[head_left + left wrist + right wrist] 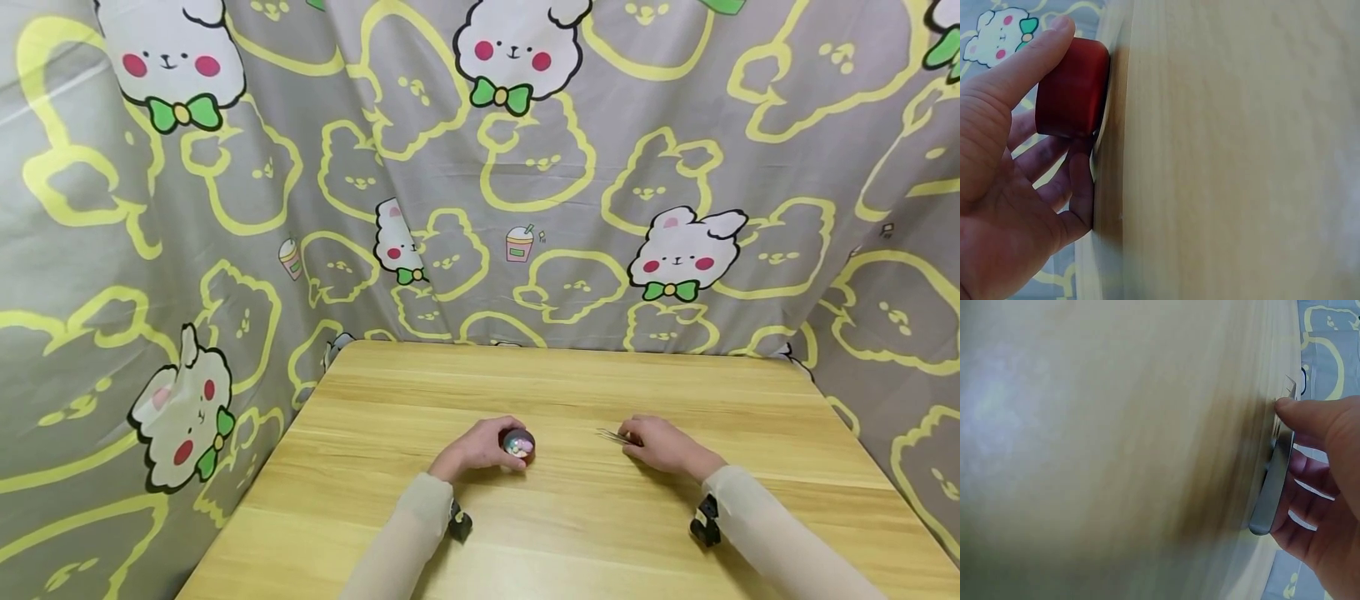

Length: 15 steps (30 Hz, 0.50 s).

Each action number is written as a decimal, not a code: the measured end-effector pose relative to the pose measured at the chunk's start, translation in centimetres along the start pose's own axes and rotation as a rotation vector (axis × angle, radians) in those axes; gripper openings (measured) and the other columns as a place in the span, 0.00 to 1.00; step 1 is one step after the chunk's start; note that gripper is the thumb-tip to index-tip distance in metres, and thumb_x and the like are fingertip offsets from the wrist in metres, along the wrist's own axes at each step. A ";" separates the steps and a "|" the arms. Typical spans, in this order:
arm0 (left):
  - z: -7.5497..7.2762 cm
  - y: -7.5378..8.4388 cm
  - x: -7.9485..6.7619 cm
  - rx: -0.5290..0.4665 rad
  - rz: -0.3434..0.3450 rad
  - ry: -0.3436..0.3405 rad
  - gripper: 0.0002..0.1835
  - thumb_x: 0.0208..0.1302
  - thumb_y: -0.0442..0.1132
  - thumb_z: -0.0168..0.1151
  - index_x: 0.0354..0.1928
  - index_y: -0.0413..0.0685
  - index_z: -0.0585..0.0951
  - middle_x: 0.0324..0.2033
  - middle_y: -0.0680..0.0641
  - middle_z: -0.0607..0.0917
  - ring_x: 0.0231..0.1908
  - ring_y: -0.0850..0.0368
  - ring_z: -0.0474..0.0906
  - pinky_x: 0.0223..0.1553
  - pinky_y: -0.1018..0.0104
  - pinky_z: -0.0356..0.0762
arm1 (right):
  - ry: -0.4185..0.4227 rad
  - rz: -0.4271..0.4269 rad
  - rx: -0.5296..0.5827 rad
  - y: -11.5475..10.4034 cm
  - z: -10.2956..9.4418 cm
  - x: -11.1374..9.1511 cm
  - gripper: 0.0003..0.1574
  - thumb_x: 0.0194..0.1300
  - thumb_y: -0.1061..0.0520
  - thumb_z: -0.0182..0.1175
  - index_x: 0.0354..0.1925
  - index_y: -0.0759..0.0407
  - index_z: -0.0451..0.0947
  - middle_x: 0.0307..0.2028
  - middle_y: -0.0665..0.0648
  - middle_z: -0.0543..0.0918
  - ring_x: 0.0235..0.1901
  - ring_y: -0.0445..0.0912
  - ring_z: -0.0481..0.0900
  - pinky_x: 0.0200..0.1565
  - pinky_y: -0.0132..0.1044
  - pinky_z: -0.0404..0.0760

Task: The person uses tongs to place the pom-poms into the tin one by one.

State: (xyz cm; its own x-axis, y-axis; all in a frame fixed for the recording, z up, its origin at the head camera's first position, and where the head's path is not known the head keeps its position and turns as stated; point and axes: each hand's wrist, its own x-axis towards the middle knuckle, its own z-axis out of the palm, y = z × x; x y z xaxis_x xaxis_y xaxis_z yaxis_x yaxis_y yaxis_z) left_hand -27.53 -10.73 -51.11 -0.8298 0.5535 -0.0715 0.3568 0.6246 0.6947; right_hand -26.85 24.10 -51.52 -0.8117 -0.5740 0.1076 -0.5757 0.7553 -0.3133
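Observation:
My left hand [480,444] grips a small round red container [1071,87] near the middle of the table, thumb on one side and fingers curled round the other. Pale and coloured bits [518,447] show in its round top in the head view. To the right, my right hand [660,444] holds metal tweezers [1272,487] between thumb and fingers, low over the wood. Their thin tips [604,432] point left toward the container, and a gap of bare wood separates the two hands.
A light wooden table [555,533] lies under both hands. Grey curtains [450,167] with bear and rabbit drawings hang behind its far edge and along the sides. Black wrist devices [705,522] sit at both cuffs.

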 end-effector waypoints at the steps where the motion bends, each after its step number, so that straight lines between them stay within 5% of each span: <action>1: 0.0 0.0 0.0 -0.001 0.001 -0.002 0.30 0.46 0.47 0.76 0.53 0.56 0.76 0.44 0.56 0.79 0.44 0.62 0.74 0.48 0.65 0.71 | -0.002 0.004 0.000 0.0 0.0 -0.1 0.09 0.61 0.58 0.63 0.40 0.59 0.79 0.26 0.45 0.70 0.25 0.38 0.65 0.28 0.36 0.67; 15: 0.2 0.0 0.0 -0.006 0.014 -0.002 0.33 0.47 0.47 0.76 0.57 0.51 0.75 0.48 0.54 0.79 0.47 0.61 0.74 0.50 0.64 0.70 | 0.004 0.051 0.001 -0.2 -0.1 -1.0 0.12 0.62 0.55 0.62 0.43 0.60 0.78 0.28 0.47 0.71 0.27 0.39 0.66 0.30 0.38 0.69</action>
State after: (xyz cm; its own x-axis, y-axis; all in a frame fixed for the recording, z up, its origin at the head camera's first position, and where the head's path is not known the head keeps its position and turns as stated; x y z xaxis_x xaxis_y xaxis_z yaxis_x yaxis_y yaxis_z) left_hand -27.43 -10.69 -51.26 -0.8241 0.5629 -0.0632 0.3654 0.6135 0.7001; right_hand -25.96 24.54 -51.47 -0.8404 -0.5335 0.0954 -0.5334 0.7832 -0.3195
